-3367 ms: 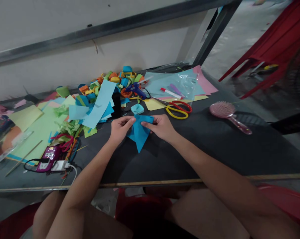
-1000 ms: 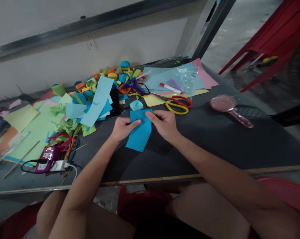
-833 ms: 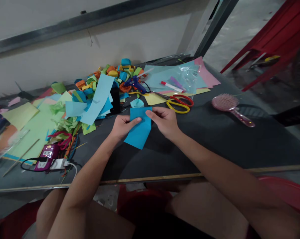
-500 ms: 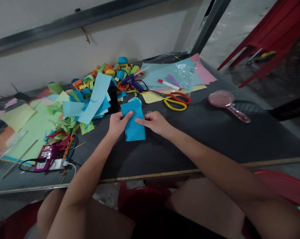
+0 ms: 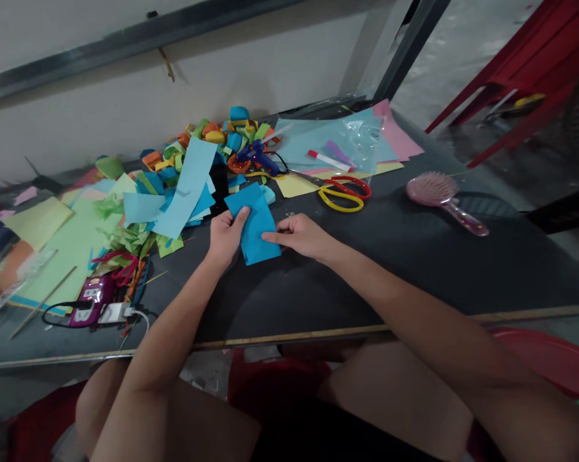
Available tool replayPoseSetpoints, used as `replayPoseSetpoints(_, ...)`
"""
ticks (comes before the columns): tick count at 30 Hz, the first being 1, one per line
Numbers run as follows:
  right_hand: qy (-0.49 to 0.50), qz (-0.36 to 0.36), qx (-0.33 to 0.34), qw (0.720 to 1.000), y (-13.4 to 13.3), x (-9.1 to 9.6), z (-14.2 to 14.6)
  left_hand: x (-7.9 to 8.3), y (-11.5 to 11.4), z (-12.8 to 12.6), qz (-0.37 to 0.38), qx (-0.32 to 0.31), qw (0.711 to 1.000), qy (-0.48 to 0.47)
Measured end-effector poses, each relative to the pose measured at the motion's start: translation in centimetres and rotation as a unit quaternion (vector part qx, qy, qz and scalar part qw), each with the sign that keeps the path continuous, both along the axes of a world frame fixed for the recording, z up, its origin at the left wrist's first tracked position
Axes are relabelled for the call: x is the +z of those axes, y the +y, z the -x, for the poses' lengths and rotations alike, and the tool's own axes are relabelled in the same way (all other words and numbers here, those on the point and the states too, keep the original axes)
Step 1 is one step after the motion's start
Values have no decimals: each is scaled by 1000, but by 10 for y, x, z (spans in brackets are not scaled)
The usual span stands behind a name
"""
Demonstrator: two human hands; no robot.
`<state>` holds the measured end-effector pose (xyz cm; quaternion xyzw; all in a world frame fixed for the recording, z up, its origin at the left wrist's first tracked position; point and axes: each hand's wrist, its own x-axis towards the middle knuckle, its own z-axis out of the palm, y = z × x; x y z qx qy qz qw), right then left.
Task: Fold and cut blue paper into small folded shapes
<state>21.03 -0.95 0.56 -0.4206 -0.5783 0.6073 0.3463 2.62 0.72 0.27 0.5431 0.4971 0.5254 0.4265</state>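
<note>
A blue paper rectangle [image 5: 253, 219] is held just above the dark table [image 5: 366, 269], tilted with its top leaning left. My left hand [image 5: 224, 235] grips its left edge, thumb laid across the front. My right hand [image 5: 299, 233] pinches its lower right edge with fingers curled. Both forearms reach in from the bottom of the view.
Behind the paper lies a pile of coloured paper scraps [image 5: 193, 160] with a blue glue gun [image 5: 255, 156]. Red and yellow scissors [image 5: 343, 192], a red marker [image 5: 326, 160] and a pink hairbrush [image 5: 442, 194] lie to the right. A purple device [image 5: 90, 301] with a cable sits at the left.
The blue paper went from a pointed folded shape to a flat rectangle, then turned upright and now leans left. Both hands moved a little left and further from me with it.
</note>
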Motion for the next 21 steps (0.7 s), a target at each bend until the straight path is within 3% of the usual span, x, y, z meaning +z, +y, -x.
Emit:
replayPoseSetpoints(3,28,55,28,998,-1,6,0,0,3,4,-16,3,1000,-2)
replayPoseSetpoints(9,24,91,-38,995,1,6,0,-7,15,11,-31,20,999,-18)
replayPoseSetpoints(12,10,113,-37,993,2,4,0,-9,20,14,-33,40,999,-13)
replayPoseSetpoints(21,38,110,-14,993,2,6,-3,-8,20,17,-32,24,999,17)
